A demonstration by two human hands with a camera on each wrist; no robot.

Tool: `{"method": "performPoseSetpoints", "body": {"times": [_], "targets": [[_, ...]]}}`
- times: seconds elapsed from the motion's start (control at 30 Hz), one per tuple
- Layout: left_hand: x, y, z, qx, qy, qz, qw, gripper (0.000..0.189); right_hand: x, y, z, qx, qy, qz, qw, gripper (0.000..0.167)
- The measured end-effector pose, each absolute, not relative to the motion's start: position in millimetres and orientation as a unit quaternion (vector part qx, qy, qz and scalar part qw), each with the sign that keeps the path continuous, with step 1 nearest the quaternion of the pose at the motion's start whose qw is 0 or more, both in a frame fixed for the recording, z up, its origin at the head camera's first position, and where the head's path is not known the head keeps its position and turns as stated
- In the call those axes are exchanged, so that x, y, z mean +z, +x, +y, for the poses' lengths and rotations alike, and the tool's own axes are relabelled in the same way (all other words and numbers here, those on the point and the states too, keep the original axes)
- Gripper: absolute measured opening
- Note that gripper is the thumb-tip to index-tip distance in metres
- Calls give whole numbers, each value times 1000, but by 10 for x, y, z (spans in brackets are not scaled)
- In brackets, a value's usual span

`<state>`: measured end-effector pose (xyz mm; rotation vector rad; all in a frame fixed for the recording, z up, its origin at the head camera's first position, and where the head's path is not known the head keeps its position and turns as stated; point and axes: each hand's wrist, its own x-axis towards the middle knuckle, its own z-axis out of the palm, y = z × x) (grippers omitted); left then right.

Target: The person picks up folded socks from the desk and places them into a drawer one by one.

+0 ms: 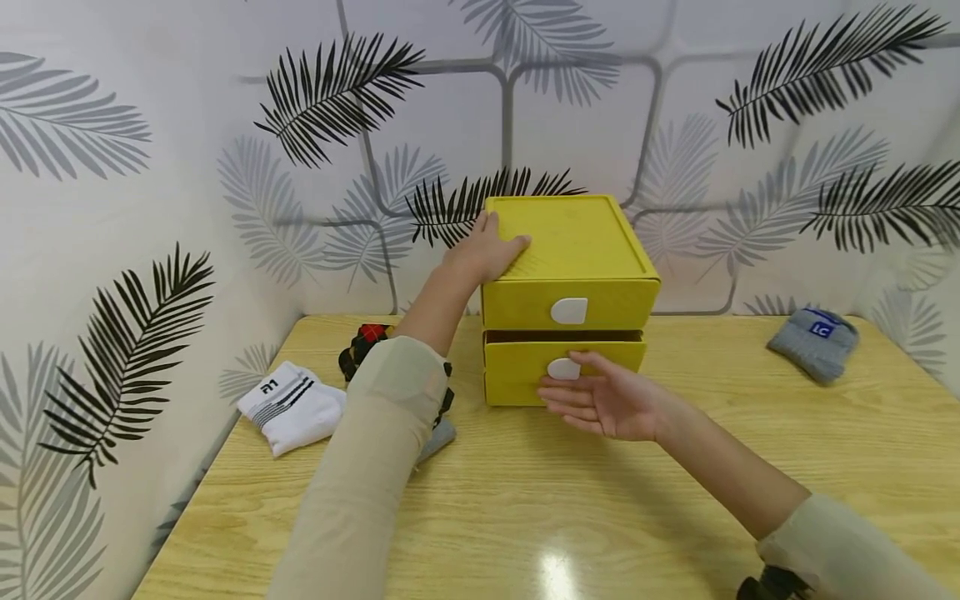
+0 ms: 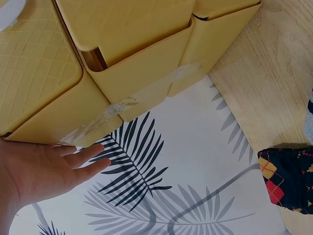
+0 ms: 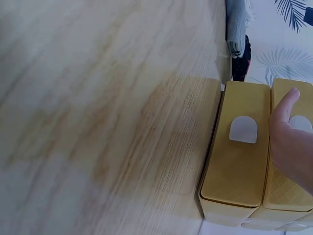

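A yellow two-drawer box (image 1: 570, 237) stands near the wall. The lower drawer (image 1: 517, 367) is slightly out, with a dark gap along its top. My left hand (image 1: 483, 254) rests at the box's upper left edge, thumb over the top; in the left wrist view its fingers lie extended along the side. My right hand (image 1: 611, 400), palm turned up and fingers loosely extended, is in front of the lower drawer, its thumb overlapping the white handle (image 1: 563, 368) in the head view. In the right wrist view that hand (image 3: 293, 144) overlaps the upper drawer's front.
Folded white socks (image 1: 292, 407) lie on the wooden table (image 1: 480, 517) at the left. Argyle socks (image 2: 288, 178) and a grey sock (image 1: 438, 437) are partly hidden behind my left forearm. Grey socks with a blue label (image 1: 813, 342) lie at the right. Leaf-patterned covering lines the walls.
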<state>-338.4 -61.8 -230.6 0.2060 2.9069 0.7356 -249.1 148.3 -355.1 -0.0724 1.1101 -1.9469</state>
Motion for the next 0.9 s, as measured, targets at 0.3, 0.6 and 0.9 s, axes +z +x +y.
{"method": "performPoseSetpoints", "body": {"times": [0.3, 0.6, 0.9], "targets": [[-2308, -3400, -617, 245, 68, 964, 74, 76, -3567, -2297, 1513, -770, -52, 450, 449, 55], [-2305, -3416, -623, 241, 73, 965, 78, 77, -3568, -2103, 1535, -763, -56, 451, 460, 47], [-2294, -3385, -631, 243, 73, 964, 73, 76, -3586, -1967, 1544, -761, -66, 446, 465, 47]]}}
